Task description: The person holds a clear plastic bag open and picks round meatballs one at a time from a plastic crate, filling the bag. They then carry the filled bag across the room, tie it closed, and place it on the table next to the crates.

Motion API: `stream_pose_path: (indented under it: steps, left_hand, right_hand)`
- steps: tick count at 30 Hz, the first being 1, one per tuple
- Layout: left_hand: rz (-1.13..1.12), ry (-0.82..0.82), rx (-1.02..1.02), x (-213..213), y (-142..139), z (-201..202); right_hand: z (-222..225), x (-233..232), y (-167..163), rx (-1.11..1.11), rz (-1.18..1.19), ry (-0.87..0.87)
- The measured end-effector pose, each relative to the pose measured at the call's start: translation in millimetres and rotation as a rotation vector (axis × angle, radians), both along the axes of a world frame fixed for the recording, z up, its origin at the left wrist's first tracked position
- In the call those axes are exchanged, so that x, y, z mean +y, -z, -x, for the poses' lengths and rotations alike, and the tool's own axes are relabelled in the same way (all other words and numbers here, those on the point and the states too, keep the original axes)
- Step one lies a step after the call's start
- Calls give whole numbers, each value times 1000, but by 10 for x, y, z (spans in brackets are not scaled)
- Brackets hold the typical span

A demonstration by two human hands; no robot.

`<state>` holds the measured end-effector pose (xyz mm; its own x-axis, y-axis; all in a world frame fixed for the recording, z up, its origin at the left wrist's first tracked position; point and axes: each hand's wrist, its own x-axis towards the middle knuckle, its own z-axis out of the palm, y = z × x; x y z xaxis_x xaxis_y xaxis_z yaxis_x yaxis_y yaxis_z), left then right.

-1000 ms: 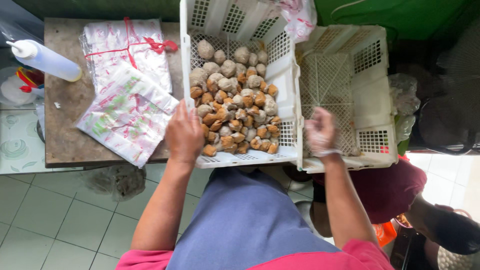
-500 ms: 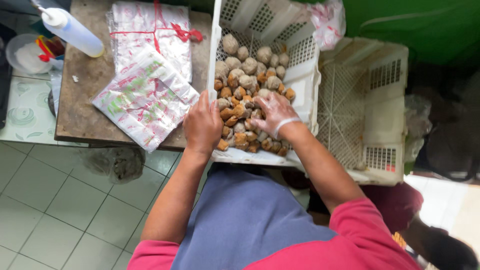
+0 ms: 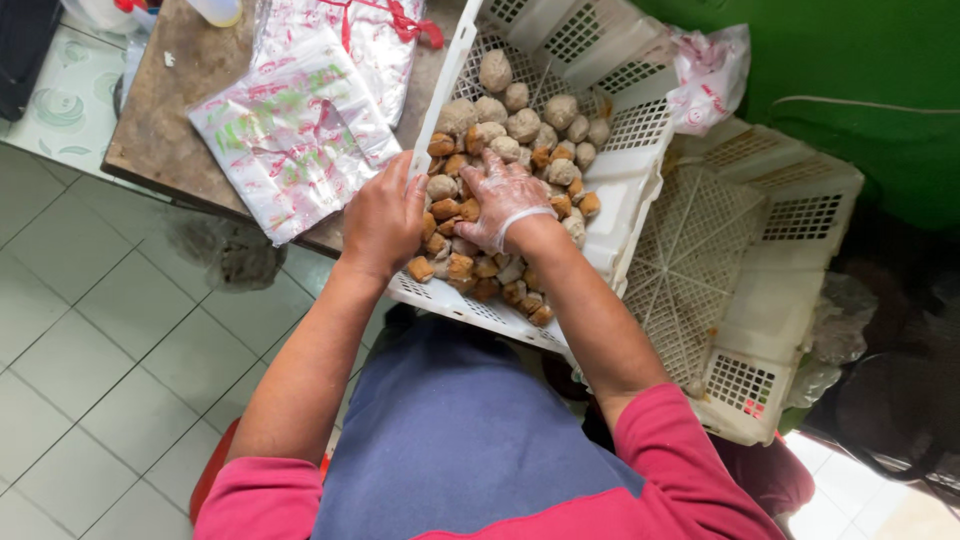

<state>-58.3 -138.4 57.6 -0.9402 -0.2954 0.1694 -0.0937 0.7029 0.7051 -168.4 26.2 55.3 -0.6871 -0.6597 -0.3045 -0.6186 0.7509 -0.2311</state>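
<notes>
the right hand (image 3: 505,200), in a thin clear glove, lies palm down with fingers spread over a heap of brown fried pieces (image 3: 478,268) and pale round balls (image 3: 520,125); whether it grips any of them cannot be told. the left hand (image 3: 382,220), bare, rests with fingers together on the near-left rim of the white slotted crate (image 3: 625,180) that holds the food, touching the outermost pieces. the crate sits tilted, partly on the brown counter (image 3: 160,130) and partly over the person's lap, its near edge unsupported. just left of it lie clear printed plastic bags (image 3: 290,150); to the right stands an empty white crate (image 3: 760,280). the likely trouble is the tilt: a firm push from either hand could tip the crate or roll pieces over its low near edge onto the tiled floor (image 3: 90,350).
</notes>
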Motion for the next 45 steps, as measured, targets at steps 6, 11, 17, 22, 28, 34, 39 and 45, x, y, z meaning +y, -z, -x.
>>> stream_pose_path:
  steps: [6, 11, 17, 22, 28, 34, 39, 45]
  left_hand:
    - [-11, 10, 55, -2, -38, 8]
    - [-20, 4, 12, -12, -4, 25]
    - [-23, 14, -3, -19, 49, 52]
    - [-11, 28, -25, -21, 36, 73]
    - [-12, 12, -28, -13, 33, 88]
    - [-15, 7, -22, -23, 20, 93]
    - [-13, 12, -3, -11, 14, 71]
    - [10, 5, 5, 7, 18, 69]
  right_hand:
    - [-102, 142, -170, -123, -121, -112]
    - [-444, 496, -357, 20, 24, -171]
    - [-271, 637, -334, -419, -61, 104]
    - [453, 308, 135, 24, 196, 233]
    - [1080, 121, 519, -275, 94, 558]
    - [1092, -59, 442, 98, 431, 163]
    - [1024, -483, 457, -113, 198, 126]
    - [1271, -537, 495, 52, 260, 531]
